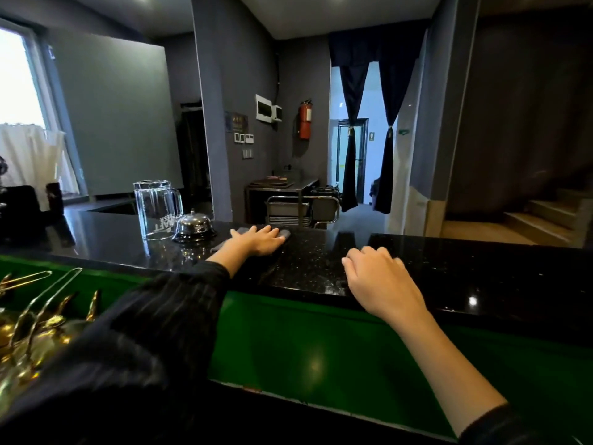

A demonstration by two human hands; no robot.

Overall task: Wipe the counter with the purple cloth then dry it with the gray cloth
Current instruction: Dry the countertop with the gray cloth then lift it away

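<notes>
The black speckled counter [481, 271] runs across the view. My left hand [258, 239] lies flat, palm down, on a gray cloth [284, 233] near the counter's far edge; the cloth shows only around the fingers and beside the wrist. My right hand [378, 277] rests on the counter's near edge with fingers curled, holding nothing. No purple cloth is in view.
An upturned glass pitcher [154, 208] and a chrome service bell [192, 227] stand just left of my left hand. Brass tools [35, 316] lie at the lower left below the counter. A green panel [321, 342] fronts the counter on my side.
</notes>
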